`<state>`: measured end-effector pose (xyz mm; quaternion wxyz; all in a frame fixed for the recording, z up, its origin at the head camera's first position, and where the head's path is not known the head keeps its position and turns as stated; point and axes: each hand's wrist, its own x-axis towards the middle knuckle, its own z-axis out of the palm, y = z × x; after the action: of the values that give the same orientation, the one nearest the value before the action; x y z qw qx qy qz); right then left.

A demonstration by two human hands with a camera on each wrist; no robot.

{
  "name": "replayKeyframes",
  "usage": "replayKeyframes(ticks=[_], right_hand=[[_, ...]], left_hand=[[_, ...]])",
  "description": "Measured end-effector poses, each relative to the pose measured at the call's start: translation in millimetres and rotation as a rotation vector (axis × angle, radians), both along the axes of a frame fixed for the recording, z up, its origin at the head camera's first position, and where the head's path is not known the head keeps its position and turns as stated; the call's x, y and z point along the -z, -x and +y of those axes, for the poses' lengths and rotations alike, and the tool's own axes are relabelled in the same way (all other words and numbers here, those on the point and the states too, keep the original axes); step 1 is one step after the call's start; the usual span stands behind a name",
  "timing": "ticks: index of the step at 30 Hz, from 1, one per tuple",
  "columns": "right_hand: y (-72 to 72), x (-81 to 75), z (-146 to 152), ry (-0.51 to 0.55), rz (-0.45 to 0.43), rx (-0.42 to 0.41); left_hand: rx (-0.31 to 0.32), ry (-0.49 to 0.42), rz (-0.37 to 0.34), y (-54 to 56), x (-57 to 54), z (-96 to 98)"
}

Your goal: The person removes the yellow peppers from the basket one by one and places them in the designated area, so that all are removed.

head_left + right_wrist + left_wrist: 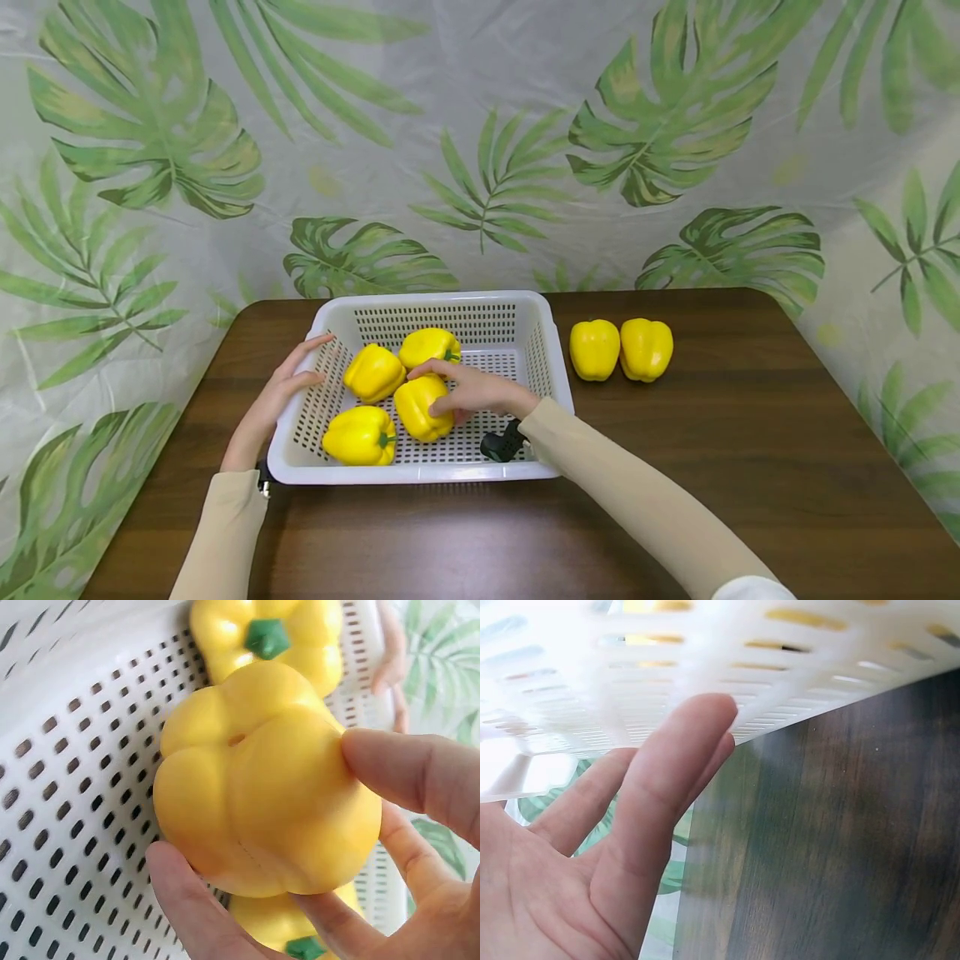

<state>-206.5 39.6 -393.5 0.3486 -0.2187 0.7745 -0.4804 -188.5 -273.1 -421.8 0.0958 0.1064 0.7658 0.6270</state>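
My right hand [476,389] reaches into a white perforated plastic basket [420,475] and holds a yellow bell pepper [422,412] with thumb and fingers spread round it. In the right wrist view, the blossom end of this bell pepper [262,787] faces the camera. Three other yellow bell peppers lie in the basket: one front left [358,436], one behind it [373,372] and one toward the back [429,345]. My left hand [273,400] rests against the basket's left side, its fingers fairly straight. The left wrist view shows its thumb [679,765] by the slotted outer wall.
Two more yellow bell peppers, one [595,350] beside the other [647,350], stand on the dark wooden table [712,450] right of the basket. A leaf-patterned cloth [510,100] hangs behind the table. A black wrist device [502,442] sits by the right cuff.
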Motion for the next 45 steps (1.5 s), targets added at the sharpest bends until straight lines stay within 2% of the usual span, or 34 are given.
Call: replayKeyframes(ticks=[4,11,22,32,45], right_hand=[[-0.3,-3.8,1.8,0.038,0.002,-0.011],[-1.7,-11.9,4.3,0.131,-0.061,0.031],[0.2,-27.1,22.7,0.279,-0.058,0.078],[2.8,-33.2,46.1,0.286,0.022,0.123],[4.6,-42.2,79.7,0.261,0.038,0.192]], left_hand=[[0.001,0.001,-0.001,0.0,0.5,0.5],[0.009,-0.007,-0.007,0.0,1.0,1.2],[0.007,0.017,-0.001,0.3,1.3,-0.2],[0.009,0.017,0.003,0.2,2.0,-0.3],[0.008,0.018,0.006,-0.4,-0.4,-0.5]])
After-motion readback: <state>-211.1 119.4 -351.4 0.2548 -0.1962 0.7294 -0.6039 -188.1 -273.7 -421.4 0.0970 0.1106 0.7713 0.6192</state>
